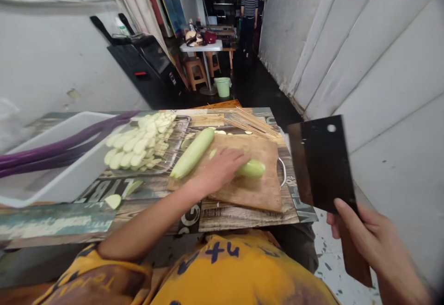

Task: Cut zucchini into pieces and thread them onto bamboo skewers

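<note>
Pale walls are seen on both sides of a narrow room, and a wood-patterned surface is placed at its near end. On the brown cutting board, a short green squash is held down by the left hand, with the fingers curled over its top and 1 end left showing to the right. Just to the left, a longer squash is laid slantwise along the board's edge. Well apart, past the right edge of the surface, a dark cleaver is gripped by its handle in the right hand, with the blade raised. Beyond the board, thin wooden skewers are strewn; to the left, skewered pale slices are heaped on a tray, and long purple vegetables are set in a white bin. 2 offcuts are left near the bin. Farther off, a green bucket is stood on the floor and a person in a striped top is seen from behind.

Should the blade be brought to the board, the left fingertips could be nicked if they are not tucked back. Because the squash is round, it could be rolled under a loose hold, and the longer squash could be knocked by the forearm.
</note>
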Tool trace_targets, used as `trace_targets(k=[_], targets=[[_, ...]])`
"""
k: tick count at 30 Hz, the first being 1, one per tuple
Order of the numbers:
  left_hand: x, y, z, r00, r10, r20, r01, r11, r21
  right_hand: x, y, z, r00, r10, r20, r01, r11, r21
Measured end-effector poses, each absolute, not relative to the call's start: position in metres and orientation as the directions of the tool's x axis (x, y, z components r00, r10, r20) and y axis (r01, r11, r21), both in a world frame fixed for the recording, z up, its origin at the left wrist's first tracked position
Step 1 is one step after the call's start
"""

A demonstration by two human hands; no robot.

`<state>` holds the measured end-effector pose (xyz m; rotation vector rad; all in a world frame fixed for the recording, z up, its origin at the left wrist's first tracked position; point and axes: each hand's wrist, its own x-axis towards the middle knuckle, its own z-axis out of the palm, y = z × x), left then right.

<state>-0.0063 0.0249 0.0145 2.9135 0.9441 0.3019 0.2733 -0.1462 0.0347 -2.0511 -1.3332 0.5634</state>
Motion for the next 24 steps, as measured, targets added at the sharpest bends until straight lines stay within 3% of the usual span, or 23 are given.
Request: trace_targets(k=[3, 6, 12, 18, 24], targets=[[-0.001, 0.029, 0.005, 0.836, 0.512, 0.196, 0.510, -0.858, 0.063, 0.264, -0.125, 0.049, 0.225, 0.971, -0.086, 0.712, -0.224, -0.665], [0.003, 0.025, -0.010, 0.831, 0.516, 0.209, 0.513, -0.855, 0.074, 0.255, -0.105, 0.057, 0.162, 0.983, -0.091, 0.806, -0.185, -0.562], [-0.012, 0.005, -0.031, 0.765, 0.569, 0.303, 0.510, -0.822, 0.256, 0.237, -0.082, 0.068, 0.014, 0.995, -0.102, 0.938, -0.049, -0.342], [-0.024, -0.007, -0.053, 0.645, 0.604, 0.468, 0.500, -0.797, 0.340, 0.213, -0.077, 0.077, -0.070, 0.984, -0.165, 0.965, 0.025, -0.260], [-0.020, -0.011, -0.068, 0.464, 0.693, 0.552, 0.554, -0.713, 0.430, 0.206, -0.075, 0.075, -0.167, 0.981, -0.094, 0.970, 0.147, -0.195]])
